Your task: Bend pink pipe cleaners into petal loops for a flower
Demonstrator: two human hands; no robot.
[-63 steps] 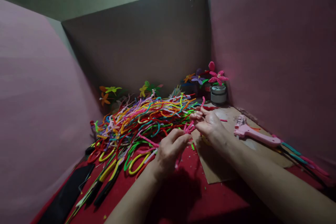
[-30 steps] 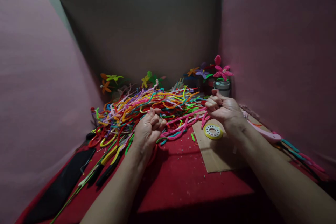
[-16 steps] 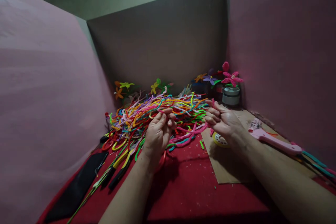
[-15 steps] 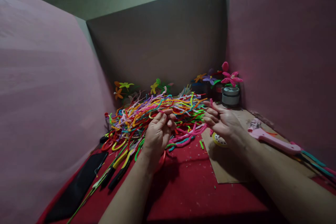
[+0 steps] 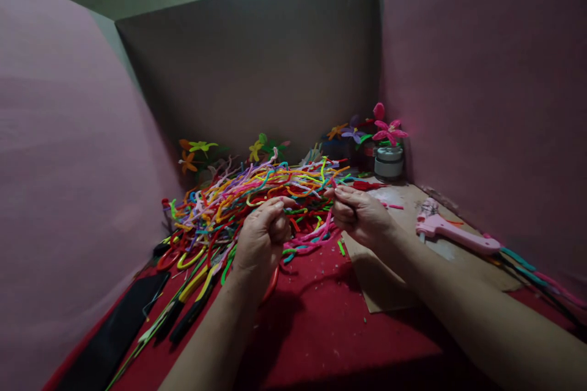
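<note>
My left hand [image 5: 265,232] is closed in a pinch in front of the pile of pipe cleaners [image 5: 238,195]. A small pink tip shows at its thumb and forefinger. My right hand [image 5: 364,215], also closed, pinches a pink pipe cleaner [image 5: 333,183] whose end sticks up above the fingers. Both hands hover above the table, a short gap apart and roughly level. Whether one pink pipe cleaner runs between them I cannot tell; the closed fingers cover most of it. Behind and below the right hand lies a cardboard sheet [image 5: 380,293].
A pink glue gun [image 5: 463,237] lies on the cardboard at right. Yellow-and-black handled pliers [image 5: 195,287] and a black flat case [image 5: 119,330] lie at left on the red cloth [image 5: 316,330]. Pipe-cleaner flowers [image 5: 389,132] stand at the back, one in a grey pot [image 5: 389,162].
My hands have come closer together, and the right fingers have closed into a tighter pinch. The view has shifted, so the scene sits further left.
</note>
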